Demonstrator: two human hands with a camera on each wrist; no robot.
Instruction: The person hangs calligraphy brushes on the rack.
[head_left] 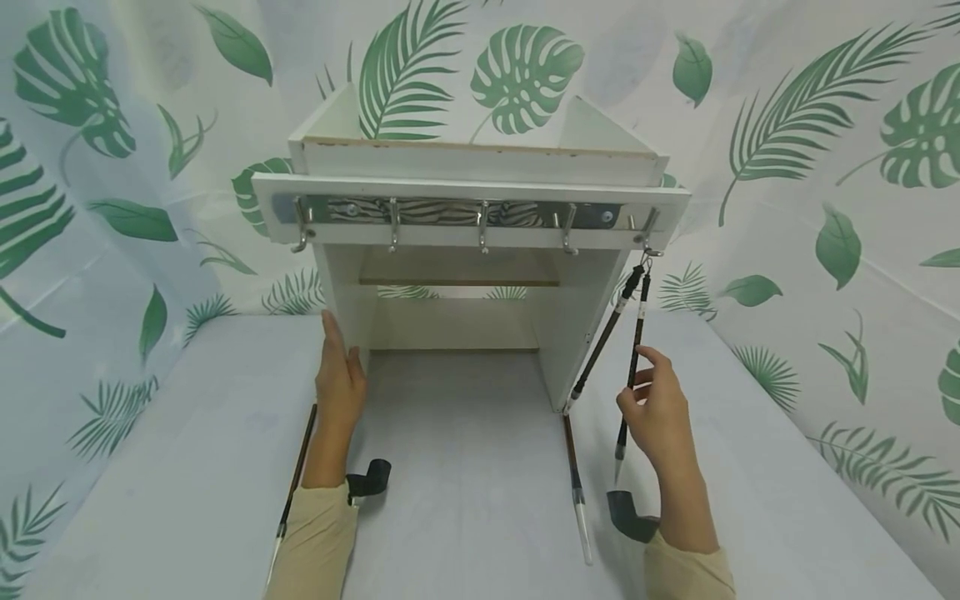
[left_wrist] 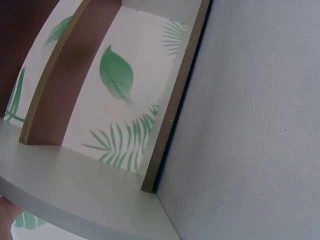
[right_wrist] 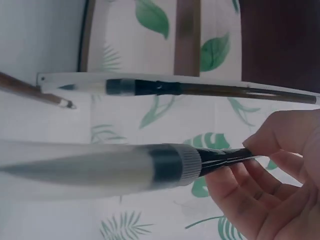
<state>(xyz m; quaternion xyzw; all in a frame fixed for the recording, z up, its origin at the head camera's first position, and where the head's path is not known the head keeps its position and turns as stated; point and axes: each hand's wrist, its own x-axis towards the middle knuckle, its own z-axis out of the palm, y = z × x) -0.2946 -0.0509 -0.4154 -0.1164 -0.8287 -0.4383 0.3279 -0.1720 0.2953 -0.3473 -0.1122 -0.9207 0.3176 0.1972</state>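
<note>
In the head view my right hand [head_left: 660, 412] pinches a calligraphy brush [head_left: 640, 321] with a dark handle, hanging tip-down from the rightmost hook [head_left: 652, 233]. Its pale bristles, inside a clear cap, are large in the right wrist view, with thumb and fingers around the handle's dark part. Beside it a second brush [head_left: 604, 337] hangs from the same hook, slanting towards the cabinet's side. My left hand [head_left: 341, 383], fingers straight, is at the left side panel of the white cabinet [head_left: 573, 333]. Only a bit of that hand [left_wrist: 6, 215] shows outside the panel in the left wrist view.
A white rail with metal hooks [head_left: 483, 229] crosses the cabinet's upper front. One brush [head_left: 573, 458] lies on the white tabletop [head_left: 465, 517] near the cabinet's right corner. Another brush [head_left: 298, 467] lies by my left forearm. Leaf-printed cloth [head_left: 825, 125] surrounds everything.
</note>
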